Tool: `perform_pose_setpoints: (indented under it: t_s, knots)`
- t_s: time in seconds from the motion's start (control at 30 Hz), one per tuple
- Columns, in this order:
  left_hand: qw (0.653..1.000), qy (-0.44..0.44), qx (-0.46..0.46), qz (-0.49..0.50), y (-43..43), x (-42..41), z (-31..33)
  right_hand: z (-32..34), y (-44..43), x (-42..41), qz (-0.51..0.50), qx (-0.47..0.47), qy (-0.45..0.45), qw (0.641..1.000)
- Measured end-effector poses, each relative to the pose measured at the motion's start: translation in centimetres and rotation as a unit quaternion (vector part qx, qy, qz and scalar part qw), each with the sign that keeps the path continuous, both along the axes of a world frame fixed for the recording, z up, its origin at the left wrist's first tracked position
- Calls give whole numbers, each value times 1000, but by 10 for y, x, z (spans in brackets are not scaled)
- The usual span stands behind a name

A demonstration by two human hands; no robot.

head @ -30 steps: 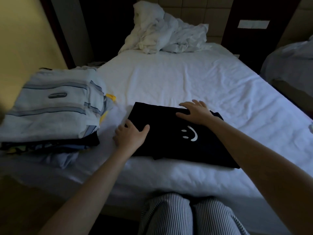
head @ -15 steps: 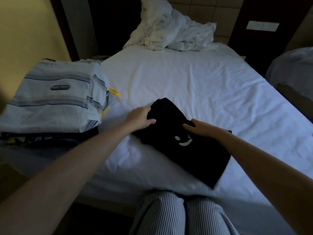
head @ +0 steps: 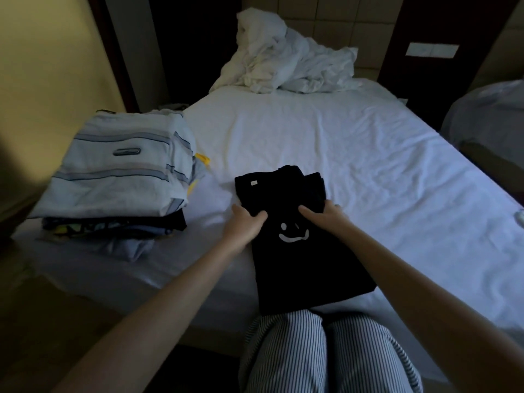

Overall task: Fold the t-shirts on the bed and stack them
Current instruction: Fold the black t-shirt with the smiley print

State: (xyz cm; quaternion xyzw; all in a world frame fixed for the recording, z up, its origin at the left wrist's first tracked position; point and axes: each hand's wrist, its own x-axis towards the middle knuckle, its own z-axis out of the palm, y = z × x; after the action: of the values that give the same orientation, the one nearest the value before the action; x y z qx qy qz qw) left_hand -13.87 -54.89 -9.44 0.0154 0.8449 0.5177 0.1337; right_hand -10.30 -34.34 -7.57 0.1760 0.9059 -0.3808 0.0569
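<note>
Head view: the black t-shirt (head: 297,251) lies lower centre on the bed (head: 312,131), print up. The left hand (head: 243,225) and right hand (head: 326,219) each pinch its sides (thumbs on top, fingers tucked under), probably to carry it to the folded stack (head: 119,165) at mid-left.

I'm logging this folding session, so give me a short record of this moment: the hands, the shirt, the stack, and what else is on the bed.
bed: white sheet
shirt: black t-shirt, white smiley print, partly folded, flat at the near edge
left hand: grips the shirt's left edge
right hand: grips its right edge
stack: folded shirts to the left, striped white one on top
far end: crumpled white bedding
status: black t-shirt not yet on the stack
</note>
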Motion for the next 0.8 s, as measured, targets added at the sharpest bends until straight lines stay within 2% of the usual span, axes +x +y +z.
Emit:
perform_pose_setpoints:
  t_s: [0.07,0.1,0.17,0.23,0.3,0.4,0.47,0.53,0.7,0.8]
  knots:
    - [993,-18,117,14,9,13,-5,-4,-7,2,-24,30,23,999]
    - [983,-55,171,25,14,16,-5,-3,-9,4,-41,-7,29,999]
    - [958,-140,244,54,18,18,1,2,-7,7,-90,-170,28,981]
    - [934,-220,277,44,14,18,13,11,-4,15,-126,-315,-12,941]
    - [915,-246,319,31,6,18,23,18,-3,26,-137,-408,-44,902]
    - [903,-239,356,-3,-8,19,27,18,-9,39,-138,-492,5,859]
    - [899,-237,365,-37,-18,20,31,16,-17,45,-131,-512,59,847]
    - [904,-211,367,-56,-27,16,39,18,-26,46,-120,-491,102,857]
    - [916,-121,377,-69,-49,4,79,52,-56,35,-76,-447,140,880]
    - [921,-80,375,-74,-71,-10,114,81,-77,12,-45,-451,170,875]
